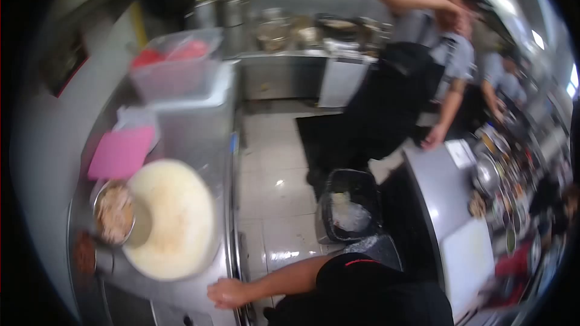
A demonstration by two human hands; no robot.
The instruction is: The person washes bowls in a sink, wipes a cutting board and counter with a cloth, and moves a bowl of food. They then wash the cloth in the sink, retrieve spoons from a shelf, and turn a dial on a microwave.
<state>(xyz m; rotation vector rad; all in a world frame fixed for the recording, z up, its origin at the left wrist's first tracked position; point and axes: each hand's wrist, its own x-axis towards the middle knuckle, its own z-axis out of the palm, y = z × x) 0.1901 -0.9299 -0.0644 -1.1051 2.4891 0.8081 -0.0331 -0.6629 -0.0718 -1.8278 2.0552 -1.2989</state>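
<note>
My left hand rests at the edge of the steel counter, its fingers curled in and nothing visible in them. Just beyond it lies a thick round cutting board, pale with a browner middle. On the board's left side stands a metal bowl filled with pale pieces that look like raw meat. Behind that bowl is a pink cutting board or sheet, partly over a clear plastic bag. My right hand is out of view.
A clear plastic tub with red contents sits at the counter's far end. A lined trash bin stands on the tiled floor. One person in a dark apron stands ahead; another works farther right. A white cutting board lies on the right-hand counter.
</note>
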